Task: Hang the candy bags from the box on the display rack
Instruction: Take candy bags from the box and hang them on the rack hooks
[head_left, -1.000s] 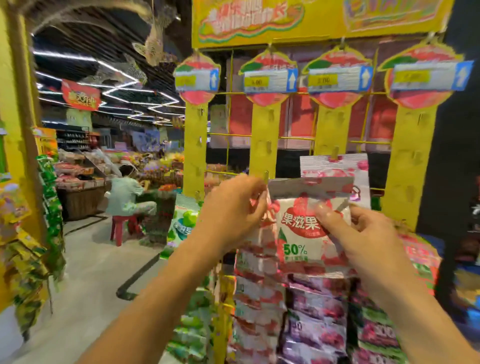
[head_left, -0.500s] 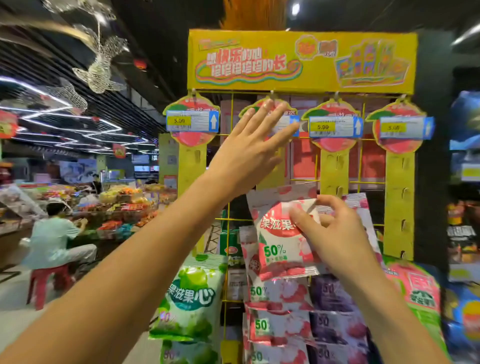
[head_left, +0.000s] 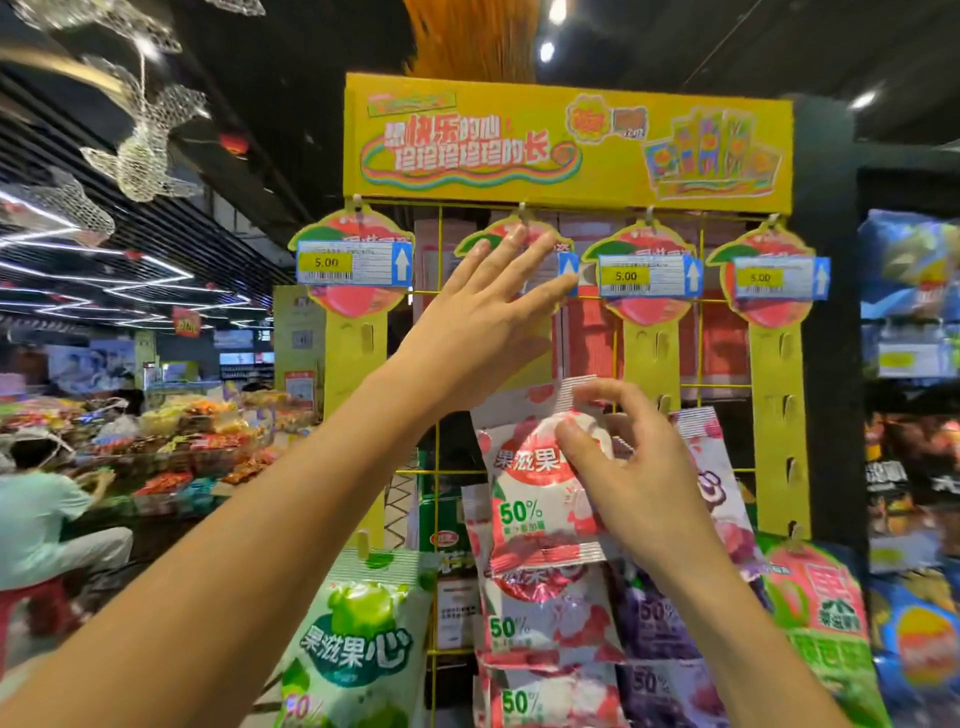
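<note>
**Two hands raised, one bag to hang**

Right hand (head_left: 639, 483): fingers curled, thumb and fingertips pinching the red candy bag (head_left: 524, 499) near its top seal. The bag hangs below-left of that hand, long axis near upright, top tilted slightly right. Left hand (head_left: 488, 322), above and farther off: flat, fingers straight, holding nothing, laid over a price tag (head_left: 568, 270) on the display rack (head_left: 566, 145). Judgement: the free peg lies above the right hand, which is nearer; the peg itself is hidden.

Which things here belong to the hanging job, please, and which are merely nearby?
Job: red bag, pinched by the right hand; left hand at the rack; green bag already hung.
Nearby: price tag, stool, produce, ceiling ornament.
</note>
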